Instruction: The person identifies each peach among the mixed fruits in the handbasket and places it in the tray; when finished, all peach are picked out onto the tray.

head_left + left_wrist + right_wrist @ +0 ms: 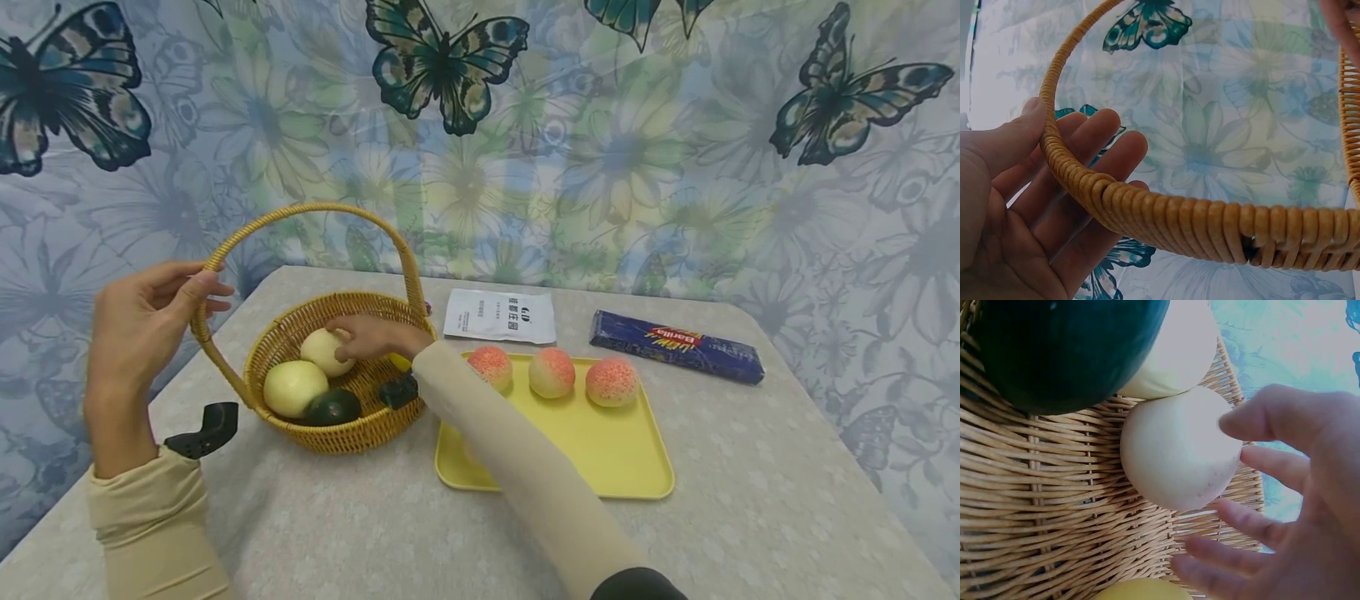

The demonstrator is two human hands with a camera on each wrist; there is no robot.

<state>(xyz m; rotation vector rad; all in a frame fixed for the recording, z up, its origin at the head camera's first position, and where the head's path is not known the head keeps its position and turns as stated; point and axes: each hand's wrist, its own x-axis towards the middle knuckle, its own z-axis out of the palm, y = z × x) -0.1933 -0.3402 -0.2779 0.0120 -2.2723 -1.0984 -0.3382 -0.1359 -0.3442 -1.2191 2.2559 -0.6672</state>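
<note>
A wicker basket (347, 442) with an arched handle (315, 208) stands on the left of the table. My left hand (142, 325) pinches the handle's left side between thumb and fingers; in the left wrist view the handle (1166, 212) crosses in front of the fingers. Inside the basket, my right hand (375, 337) holds a pale peach (321, 352) at its edge. Faint pink specks mark that peach (1179, 453) in the right wrist view, where the thumb touches it. Beside it lie another pale round fruit (294, 389) and a dark green avocado (332, 407).
A yellow tray (622, 450) with several pink-speckled peaches (552, 372) stands right of the basket, partly under my right forearm. Behind it lie a white packet (498, 317) and a blue pasta pack (675, 346). Something yellow (1141, 590) sits low in the basket.
</note>
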